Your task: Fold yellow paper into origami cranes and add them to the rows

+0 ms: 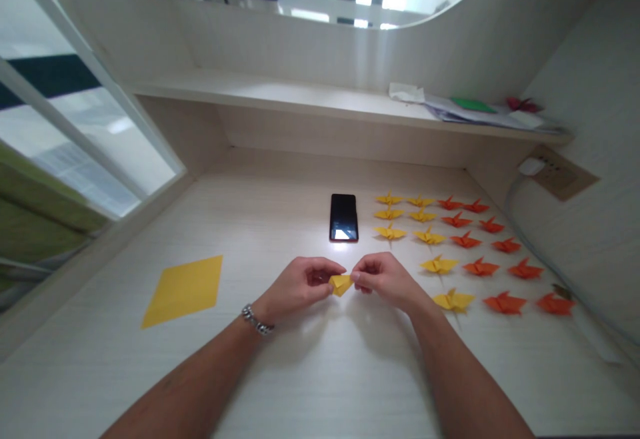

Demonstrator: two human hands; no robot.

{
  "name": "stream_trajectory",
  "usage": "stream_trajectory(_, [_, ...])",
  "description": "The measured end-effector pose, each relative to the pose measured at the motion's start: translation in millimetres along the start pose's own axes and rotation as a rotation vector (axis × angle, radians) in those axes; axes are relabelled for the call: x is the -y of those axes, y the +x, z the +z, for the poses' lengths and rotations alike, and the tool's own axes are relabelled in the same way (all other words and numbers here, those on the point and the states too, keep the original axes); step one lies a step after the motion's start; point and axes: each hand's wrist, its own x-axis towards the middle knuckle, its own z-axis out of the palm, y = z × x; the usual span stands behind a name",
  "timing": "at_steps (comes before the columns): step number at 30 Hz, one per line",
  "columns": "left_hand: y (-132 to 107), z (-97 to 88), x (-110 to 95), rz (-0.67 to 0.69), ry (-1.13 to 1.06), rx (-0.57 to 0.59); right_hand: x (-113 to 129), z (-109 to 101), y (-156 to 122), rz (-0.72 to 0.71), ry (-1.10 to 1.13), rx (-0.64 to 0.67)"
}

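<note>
Both of my hands meet over the pale wooden desk [320, 372] and pinch a small folded piece of yellow paper [341, 284]. My left hand [300, 282], with a metal bracelet on its wrist, grips the paper's left side with curled fingers. My right hand [386, 280] pinches the paper's right edge between thumb and fingers. The paper is held just above the desk, partly hidden by the fingers.
A flat yellow paper square [185, 289] lies to the left. A black phone [343, 217] lies beyond my hands. Several yellow paper cranes [439, 265] and orange paper cranes [480, 268] stand in rows at the right. A shelf [300, 96] holds papers; a wall socket [555, 172] sits right.
</note>
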Motion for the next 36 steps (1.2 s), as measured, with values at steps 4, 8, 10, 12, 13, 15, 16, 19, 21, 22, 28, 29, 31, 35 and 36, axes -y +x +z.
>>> stream_trajectory(4, [0.2, 3.0, 7.8, -0.013, 0.062, -0.051, -4.3, 6.6, 5.4, -0.056, 0.092, -0.128])
stream_trajectory(8, [1.7, 2.9, 10.6, -0.020, 0.065, -0.084, -9.4, 12.9, 11.9, -0.089, 0.199, -0.274])
stream_trajectory(10, [2.6, 4.2, 9.2, -0.024, 0.044, -0.104, -9.6, 17.0, 13.4, -0.107, 0.228, -0.318])
stream_trajectory(12, [3.5, 6.2, 6.5, -0.032, 0.042, -0.160, -8.9, 22.0, 13.8, -0.109, 0.245, -0.350])
stream_trajectory(13, [3.9, 7.2, 4.9, -0.034, 0.044, -0.203, -8.5, 24.9, 13.8, -0.106, 0.249, -0.362])
stream_trajectory(15, [4.7, 9.0, 1.8, -0.043, 0.045, -0.281, -8.4, 31.5, 13.6, -0.104, 0.257, -0.378])
stream_trajectory(16, [5.1, 9.6, 0.5, -0.047, 0.045, -0.316, -8.7, 35.1, 13.5, -0.110, 0.257, -0.388])
stream_trajectory(19, [5.8, 10.4, -1.2, -0.038, 0.061, -0.400, -9.7, 45.1, 12.8, -0.126, 0.189, -0.398])
stream_trajectory(21, [5.9, 10.8, -0.7, -0.024, 0.071, -0.433, -9.6, 49.2, 11.9, -0.128, 0.125, -0.394])
stream_trajectory(22, [5.9, 11.1, -0.2, -0.020, 0.069, -0.441, -9.2, 50.3, 11.5, -0.132, 0.096, -0.400])
stream_trajectory(28, [6.6, 13.8, 4.6, -0.041, -0.059, -0.424, -8.1, 48.6, 10.5, -0.191, 0.035, -0.419])
stream_trajectory(29, [6.9, 14.0, 5.8, -0.045, -0.097, -0.418, -8.9, 48.4, 10.7, -0.201, 0.049, -0.412])
stream_trajectory(31, [7.4, 14.3, 8.4, -0.051, -0.172, -0.412, -10.8, 48.1, 11.6, -0.213, 0.087, -0.400])
stream_trajectory(35, [8.0, 14.5, 11.8, -0.078, -0.287, -0.410, -13.6, 47.2, 13.6, -0.208, 0.160, -0.384])
stream_trajectory(36, [8.0, 14.6, 12.1, -0.088, -0.310, -0.412, -13.5, 46.6, 14.0, -0.198, 0.183, -0.382])
